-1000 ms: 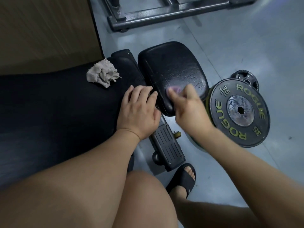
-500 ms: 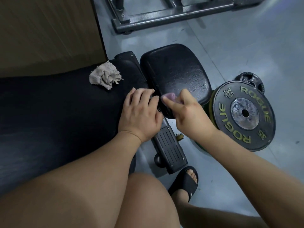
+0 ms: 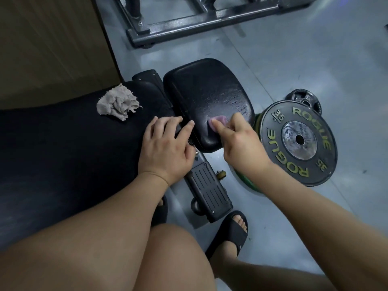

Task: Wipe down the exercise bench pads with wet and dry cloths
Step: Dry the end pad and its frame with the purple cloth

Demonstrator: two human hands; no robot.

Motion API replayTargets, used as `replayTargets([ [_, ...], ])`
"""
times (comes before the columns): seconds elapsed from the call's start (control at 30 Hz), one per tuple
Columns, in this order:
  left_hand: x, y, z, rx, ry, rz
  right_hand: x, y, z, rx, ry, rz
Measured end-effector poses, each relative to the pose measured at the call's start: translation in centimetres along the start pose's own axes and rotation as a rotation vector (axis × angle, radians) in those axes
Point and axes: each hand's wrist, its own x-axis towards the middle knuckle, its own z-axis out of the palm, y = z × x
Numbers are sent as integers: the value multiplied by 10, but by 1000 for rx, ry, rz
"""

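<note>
Pink cloth [image 3: 218, 120] on small pad [image 3: 205, 95], centre frame.
Right hand [image 3: 241, 143] pinches the pink cloth, pressing it on the pad's lower right part. Left hand [image 3: 168, 148] rests flat, fingers loose, on long pad [image 3: 63, 148]. Crumpled grey cloth [image 3: 117, 105] lies there, upper left.

Black is recorded for the seat pad [image 3: 207, 95], with fine pale creasing. On it: a pink cloth [image 3: 218, 120]. Left of it: a beige-grey cloth [image 3: 117, 105] on the black long pad [image 3: 63, 148]. Right of it: a weight plate [image 3: 273, 131], black, with yellow-green lettering and a silver hub.
</note>
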Motion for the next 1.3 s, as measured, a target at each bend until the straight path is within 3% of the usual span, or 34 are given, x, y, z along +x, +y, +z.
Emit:
replayTargets([
  [0.17,0,0,2,-1,6,-1,42,28,2,-37,77,381],
  [0.37,0,1,1,3,16,-1,-9,-2,-4,46,-20,153],
  [0.57,0,2,0,-12,22,-2,28,55,-6,-41,89,491],
  [0.8,0,3,0,-7,30,-4,-37,16,1,161,120,384],
  [1.0,0,3,2,13,34,10,4,37,5,353,315,790],
  [1.17,0,3,1,9,39,5,-7,34,2,222,198,614],
  [1.3,1,4,0,5,30,2,34,58,-3,106,100,548],
])
